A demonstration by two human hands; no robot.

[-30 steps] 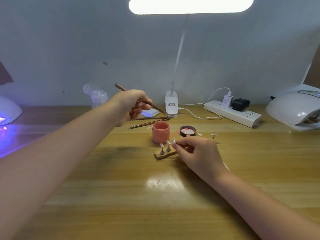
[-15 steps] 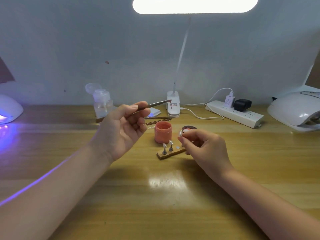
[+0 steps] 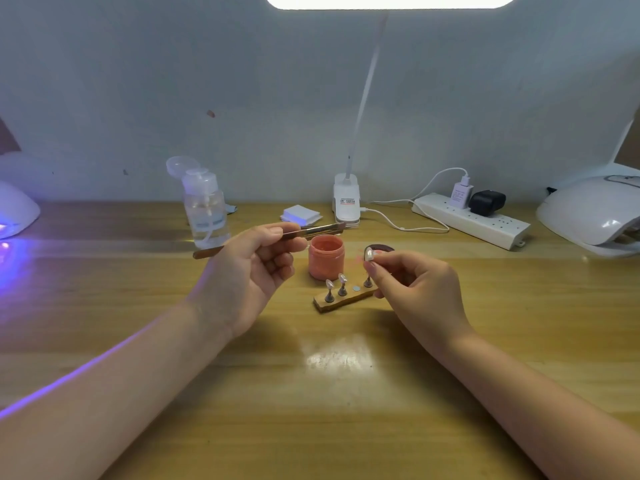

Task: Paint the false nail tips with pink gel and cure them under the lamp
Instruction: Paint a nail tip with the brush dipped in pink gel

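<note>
- The nail tip (image 3: 369, 252) on its small stand is what I see pinched in my right hand (image 3: 414, 285), lifted just above the right end of the wooden holder (image 3: 344, 299) near the middle of the tabletop (image 3: 311, 410).
- My left hand (image 3: 247, 271) has its grip clamped on the brush (image 3: 311, 231), bristles pointing right over the open pink gel jar (image 3: 326, 256).
- Two more tips stand upright in the holder's left half, and a third stand sits by my right fingers.
- The jar lid (image 3: 381, 248) lies just right of the jar, partly hidden by my hand.
- At the tabletop's back edge: a pump bottle (image 3: 204, 209), a clip lamp base (image 3: 346, 202), a power strip (image 3: 471, 221).
- One curing lamp (image 3: 595, 213) sits at the far right, and another (image 3: 15, 209) glows violet at the far left.
</note>
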